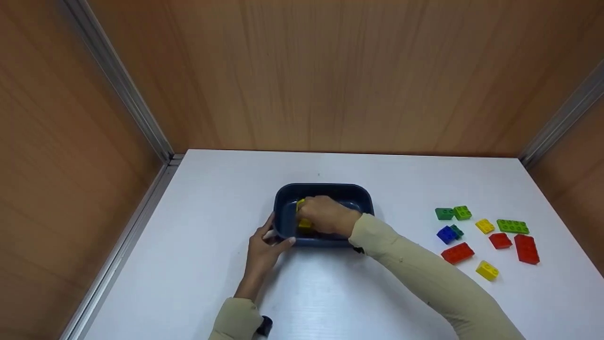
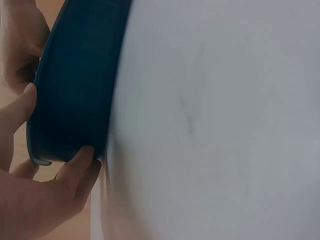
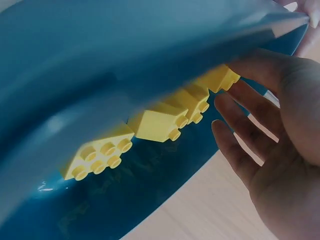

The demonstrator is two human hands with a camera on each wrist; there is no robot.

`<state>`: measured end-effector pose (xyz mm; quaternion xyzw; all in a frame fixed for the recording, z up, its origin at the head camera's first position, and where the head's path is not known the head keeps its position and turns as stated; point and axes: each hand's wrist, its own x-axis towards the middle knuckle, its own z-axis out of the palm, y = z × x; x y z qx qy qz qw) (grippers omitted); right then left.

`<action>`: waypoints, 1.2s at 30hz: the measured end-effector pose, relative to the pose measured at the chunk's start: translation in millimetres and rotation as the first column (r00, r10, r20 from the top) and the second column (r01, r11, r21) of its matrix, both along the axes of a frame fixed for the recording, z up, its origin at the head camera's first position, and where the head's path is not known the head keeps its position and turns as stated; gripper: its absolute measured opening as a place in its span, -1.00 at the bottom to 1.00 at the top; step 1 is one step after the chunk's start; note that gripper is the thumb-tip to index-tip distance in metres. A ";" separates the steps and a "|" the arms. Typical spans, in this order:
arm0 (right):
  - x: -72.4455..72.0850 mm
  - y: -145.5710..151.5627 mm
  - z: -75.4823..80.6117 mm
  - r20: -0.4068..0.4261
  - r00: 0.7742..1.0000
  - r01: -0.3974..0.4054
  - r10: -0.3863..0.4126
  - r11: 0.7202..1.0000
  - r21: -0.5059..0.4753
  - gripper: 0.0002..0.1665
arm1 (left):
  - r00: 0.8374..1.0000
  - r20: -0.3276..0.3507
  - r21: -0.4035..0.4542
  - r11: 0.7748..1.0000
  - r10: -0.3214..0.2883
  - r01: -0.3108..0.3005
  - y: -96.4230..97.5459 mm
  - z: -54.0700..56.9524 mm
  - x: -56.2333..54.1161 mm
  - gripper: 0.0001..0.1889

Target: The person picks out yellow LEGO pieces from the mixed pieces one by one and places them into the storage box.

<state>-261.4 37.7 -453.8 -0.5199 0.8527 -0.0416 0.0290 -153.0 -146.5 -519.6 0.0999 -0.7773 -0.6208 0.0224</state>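
Observation:
A dark blue tray (image 1: 348, 242) stands on the white table, walls upright. My left hand (image 1: 262, 251) grips its near left corner; in the left wrist view, the thumb and fingers of this hand (image 2: 45, 197) press against the tray wall (image 2: 75, 85). My right hand (image 1: 326, 216) reaches down inside the tray. The right wrist view shows its thumb and fingers pinching a yellow toy brick (image 3: 220, 79) at the end of a line of yellow bricks (image 3: 157, 125) in the tray. From above, the right hand hides most of these bricks.
Loose toy bricks lie on the table to the right: green (image 1: 513, 226), dark green (image 1: 444, 214), blue (image 1: 446, 234), red (image 1: 457, 253) and yellow (image 1: 487, 270). Wooden panels (image 1: 330, 75) wall the table at the back and sides. The right forearm crosses the table's front right.

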 end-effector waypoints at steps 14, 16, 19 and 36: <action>-2.8 18.3 4.5 0.061 0.995 0.079 -0.078 0.997 -0.012 -0.57 | 1.000 -0.018 -0.018 1.000 -0.007 0.006 1.8 -0.2 0.0 -0.09; -2.9 25.7 7.2 0.066 0.992 0.105 -0.103 0.994 -0.034 -0.55 | 1.000 -0.009 -0.022 1.000 -0.002 0.001 1.8 -0.5 -0.3 -0.10; -2.5 37.2 11.5 0.070 0.989 0.133 -0.128 0.988 -0.078 -0.56 | 1.000 0.012 -0.015 1.000 0.013 -0.013 2.2 -0.6 -0.6 -0.10; 2.8 94.4 17.5 0.121 0.966 0.250 -0.230 0.950 -0.186 -0.58 | 0.999 0.041 -0.019 0.999 0.030 -0.029 1.8 -0.9 0.9 -0.08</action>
